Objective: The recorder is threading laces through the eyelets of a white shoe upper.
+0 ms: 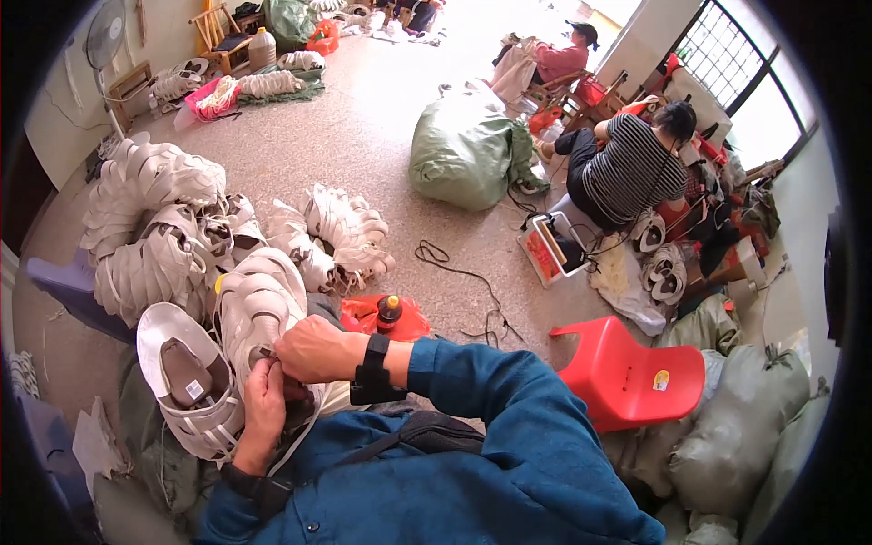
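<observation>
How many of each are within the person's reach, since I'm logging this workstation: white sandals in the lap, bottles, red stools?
white strappy sandals: 2
bottle: 1
red plastic stool: 1
Total: 4

I see a small white label (193, 390) inside the pale sandal (186, 381) by my left hand (264, 409), a round yellow sticker (661, 380) on the red stool (627, 372), and tied green sacks (463, 145) on the floor.

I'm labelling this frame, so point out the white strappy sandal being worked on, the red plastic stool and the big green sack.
white strappy sandal (259, 309), head view, upper straps.
red plastic stool (636, 377), head view, seat.
green sack (459, 145), head view, bulging side.
</observation>
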### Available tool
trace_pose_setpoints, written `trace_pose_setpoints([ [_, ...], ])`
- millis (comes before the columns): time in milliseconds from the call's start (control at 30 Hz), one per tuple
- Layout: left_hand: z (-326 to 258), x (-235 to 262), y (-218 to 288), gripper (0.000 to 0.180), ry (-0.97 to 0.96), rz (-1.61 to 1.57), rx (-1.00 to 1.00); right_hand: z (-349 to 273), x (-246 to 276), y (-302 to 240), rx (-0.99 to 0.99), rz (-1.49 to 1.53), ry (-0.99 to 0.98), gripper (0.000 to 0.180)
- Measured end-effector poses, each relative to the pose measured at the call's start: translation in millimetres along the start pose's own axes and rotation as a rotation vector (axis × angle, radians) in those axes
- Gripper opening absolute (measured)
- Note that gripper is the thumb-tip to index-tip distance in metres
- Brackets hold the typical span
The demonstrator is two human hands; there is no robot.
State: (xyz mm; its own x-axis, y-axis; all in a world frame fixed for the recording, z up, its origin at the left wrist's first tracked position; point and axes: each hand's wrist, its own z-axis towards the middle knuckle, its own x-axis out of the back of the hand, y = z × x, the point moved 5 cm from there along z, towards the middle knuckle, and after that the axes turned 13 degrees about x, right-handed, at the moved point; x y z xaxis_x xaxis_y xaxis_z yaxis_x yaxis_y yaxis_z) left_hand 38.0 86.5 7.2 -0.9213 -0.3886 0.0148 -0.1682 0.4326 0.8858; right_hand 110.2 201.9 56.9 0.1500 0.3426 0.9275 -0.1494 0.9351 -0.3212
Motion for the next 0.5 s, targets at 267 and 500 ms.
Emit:
trace_pose_setpoints([
  [267, -9.1, -16.3, 15.4, 0.03, 0.103, 0.03, -0.172, -10.6, -11.1, 17.6, -0.144, 0.062, 0.016, 0.028],
  [500, -7.4, -17.3, 20.9, 0.042, 0.088, 0.069, -0.191, -13.2, -20.6, 27.2, -0.118, 0.131, 0.077, 0.027],
])
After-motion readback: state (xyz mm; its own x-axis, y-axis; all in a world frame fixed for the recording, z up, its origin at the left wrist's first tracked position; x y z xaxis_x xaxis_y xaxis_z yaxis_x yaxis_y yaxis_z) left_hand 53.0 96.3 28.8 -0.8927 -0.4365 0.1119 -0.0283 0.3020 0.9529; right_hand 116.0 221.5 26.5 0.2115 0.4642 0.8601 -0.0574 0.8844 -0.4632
